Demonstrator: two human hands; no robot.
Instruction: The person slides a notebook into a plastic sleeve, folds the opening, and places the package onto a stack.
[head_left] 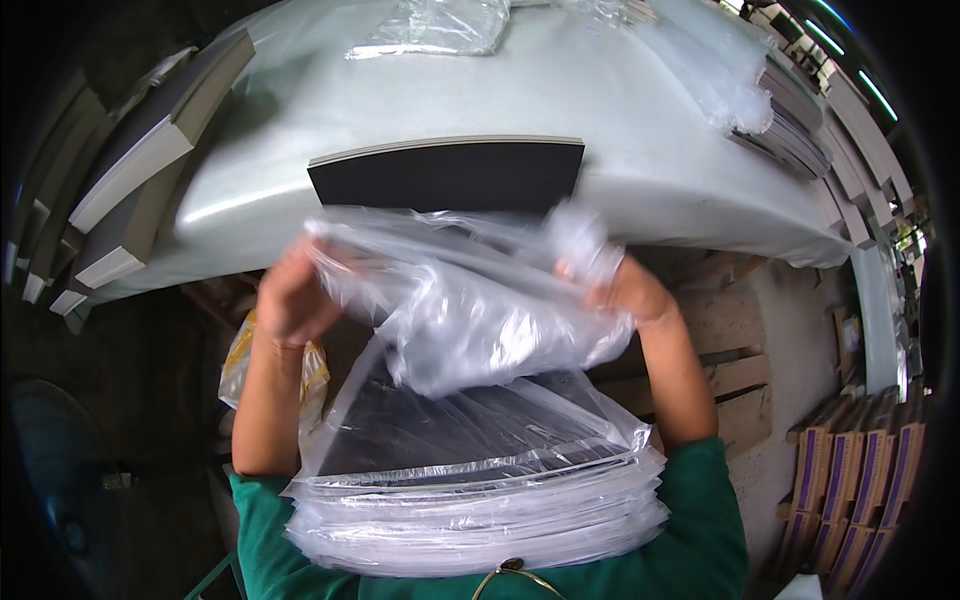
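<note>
A crumpled clear plastic bag [480, 310] is spread between my two hands, smeared by motion. My left hand [297, 298] grips its left edge, with the fingertips partly behind the film. On the opposite side, my right hand [632, 287] is closed on a bunched part of the bag. Just beyond the bag lies a stack of dark, flat boards [445, 172] with pale edges, at the table's near edge. Close against my body rests a thick pile of dark flat pieces wrapped in clear plastic [480, 515], partly covered by the bag.
A pale plastic sheet covers the table [300, 110]. Stacked dark boards [165, 150] stand at its left, more boards [785, 140] at its right. Folded clear plastic [435, 28] lies at the back. Piled cartons [850, 460] stand lower right; a yellow-marked bag [240, 365] hangs below left.
</note>
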